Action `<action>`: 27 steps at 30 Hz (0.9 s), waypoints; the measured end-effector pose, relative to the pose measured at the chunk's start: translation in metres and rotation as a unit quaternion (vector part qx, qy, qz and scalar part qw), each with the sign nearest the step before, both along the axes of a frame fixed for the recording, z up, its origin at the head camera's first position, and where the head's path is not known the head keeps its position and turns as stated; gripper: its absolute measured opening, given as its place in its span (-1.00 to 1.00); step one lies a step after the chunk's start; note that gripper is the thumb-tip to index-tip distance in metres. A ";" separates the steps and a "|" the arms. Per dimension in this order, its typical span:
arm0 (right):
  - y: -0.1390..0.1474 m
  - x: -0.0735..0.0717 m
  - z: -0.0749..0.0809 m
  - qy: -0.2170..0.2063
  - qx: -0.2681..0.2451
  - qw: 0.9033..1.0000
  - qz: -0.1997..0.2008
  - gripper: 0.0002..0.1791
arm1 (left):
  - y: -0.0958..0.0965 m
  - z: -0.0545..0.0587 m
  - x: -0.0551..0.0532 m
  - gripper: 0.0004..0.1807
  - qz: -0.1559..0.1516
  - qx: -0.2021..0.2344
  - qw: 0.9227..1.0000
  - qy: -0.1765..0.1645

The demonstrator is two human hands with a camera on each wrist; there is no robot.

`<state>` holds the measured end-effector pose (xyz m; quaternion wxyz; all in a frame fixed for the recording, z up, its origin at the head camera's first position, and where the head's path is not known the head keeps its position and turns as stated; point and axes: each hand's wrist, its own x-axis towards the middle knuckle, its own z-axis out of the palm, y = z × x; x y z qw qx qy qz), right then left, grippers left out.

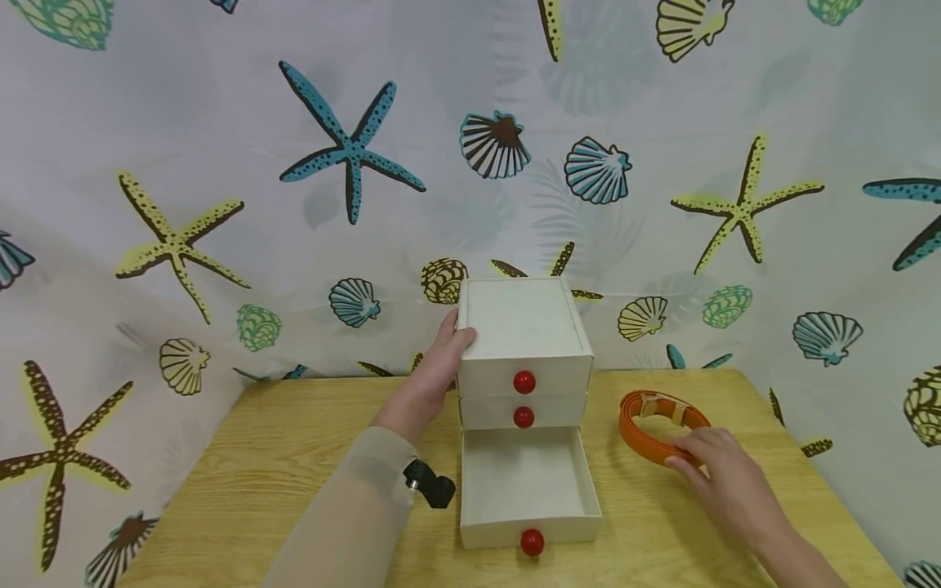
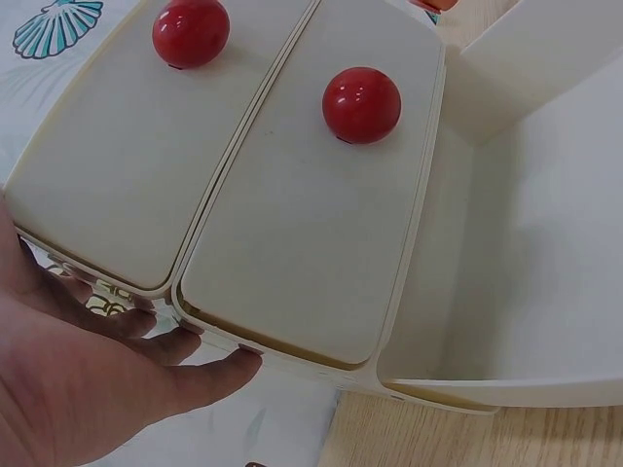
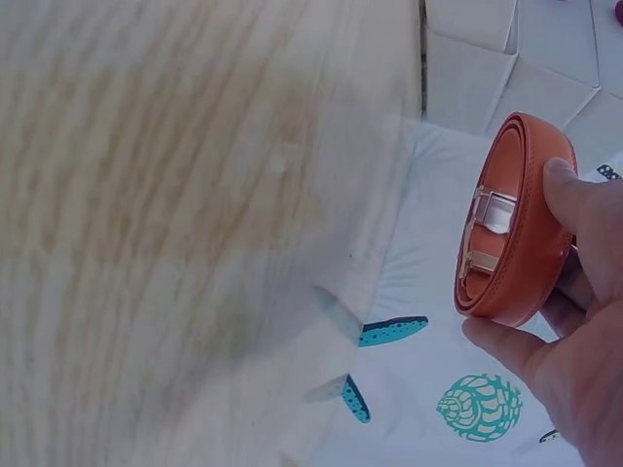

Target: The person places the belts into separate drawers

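Observation:
A coiled orange belt [image 1: 647, 445] with a gold-toned buckle [image 3: 494, 211] is pinched between the thumb and fingers of my right hand [image 1: 735, 482], right of a small white drawer cabinet [image 1: 522, 318]. My left hand [image 1: 437, 367] rests against the cabinet's left side, its thumb at the top edge. In the left wrist view the left fingers [image 2: 209, 379] lie fairly straight along the side wall. The cabinet's bottom drawer [image 1: 529, 478] is pulled out, with nothing inside; the upper two drawers are closed. Each drawer has a round red knob [image 1: 524, 381].
The cabinet stands on a light wooden table [image 1: 294, 457]. Behind it hangs a pale cloth [image 1: 441, 49] printed with starfish and shells. A small black device [image 1: 430, 483] sits on the left sleeve [image 1: 360, 490].

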<state>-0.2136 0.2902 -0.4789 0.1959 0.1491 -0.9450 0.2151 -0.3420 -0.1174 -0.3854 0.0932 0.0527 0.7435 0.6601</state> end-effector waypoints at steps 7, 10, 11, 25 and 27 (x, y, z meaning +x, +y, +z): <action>-0.004 0.015 0.005 0.000 0.001 1.000 0.004 -0.85 | 0.000 -0.002 -0.001 -0.10 0.001 -0.002 1.000 0.003; -0.007 0.021 0.008 -0.003 -0.002 1.000 0.006 -0.87 | 0.000 -0.002 -0.001 -0.10 0.000 -0.001 1.000 0.002; -0.008 0.022 0.009 -0.002 -0.002 1.000 0.008 -0.88 | 0.001 -0.002 -0.001 -0.10 0.000 -0.001 1.000 0.001; -0.026 0.046 0.021 0.030 0.018 0.999 0.040 -0.80 | 0.001 -0.001 -0.001 -0.11 0.006 -0.003 1.000 -0.004; -0.029 0.049 0.023 0.020 0.019 0.999 0.042 -0.81 | 0.001 -0.001 -0.001 -0.11 0.007 -0.003 1.000 -0.005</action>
